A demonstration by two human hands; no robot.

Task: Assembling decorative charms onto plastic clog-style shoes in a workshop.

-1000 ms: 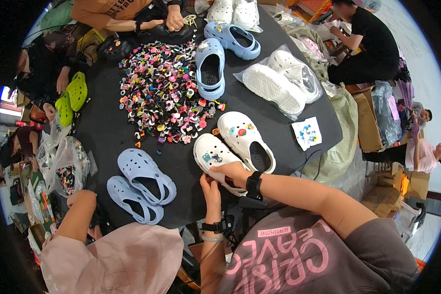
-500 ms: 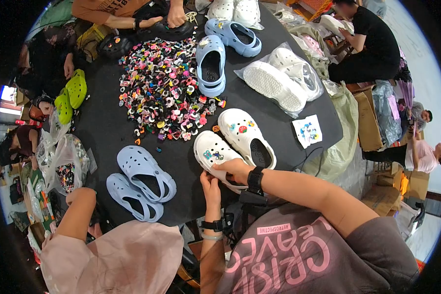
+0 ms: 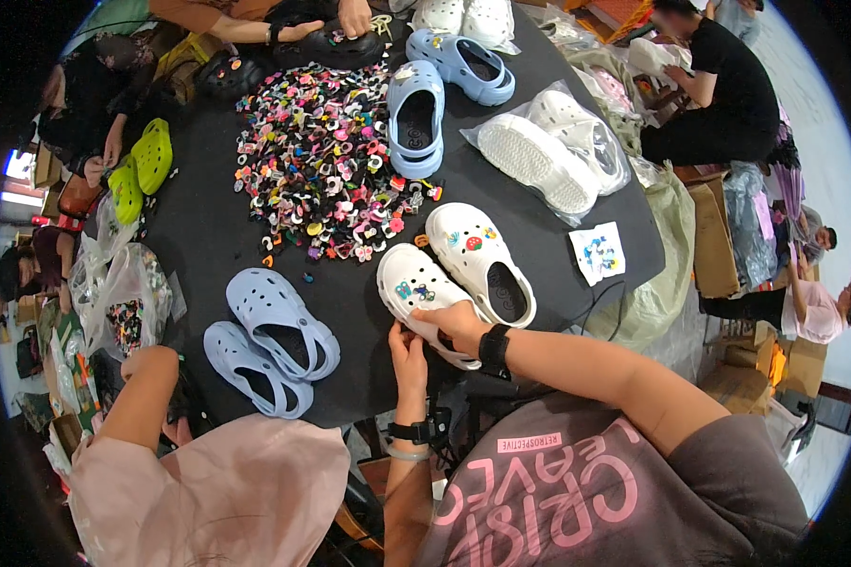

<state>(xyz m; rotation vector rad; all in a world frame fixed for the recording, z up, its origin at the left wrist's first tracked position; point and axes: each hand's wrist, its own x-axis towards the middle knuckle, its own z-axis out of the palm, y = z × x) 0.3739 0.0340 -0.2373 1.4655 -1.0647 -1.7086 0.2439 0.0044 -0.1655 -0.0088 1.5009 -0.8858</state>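
Note:
A white clog point(image 3: 408, 275) with small colourful charms on its toe lies on the dark table in front of me. My right hand point(image 3: 456, 324) is closed over its near part, thumb on the upper. From below, my left hand point(image 3: 408, 357) holds the clog's near left side, its fingertips partly hidden against the shoe. Touching it on the right is the other white clog point(image 3: 463, 236), which carries a strawberry charm and other charms and is not held. A large heap of loose shoe charms point(image 3: 321, 161) spreads beyond the pair.
Light blue clogs point(image 3: 272, 300) rest at the near left, and another blue pair point(image 3: 416, 113) lies farther back. Bagged white clogs point(image 3: 539, 170) and a small printed packet point(image 3: 597, 253) lie to the right. A co-worker's hands point(image 3: 355, 17) hold a black clog at the far edge.
The view has shifted slightly. Both my hands stay on the same white clog, with hardly any movement. At the far left, a co-worker's hand has come nearer the green clogs.

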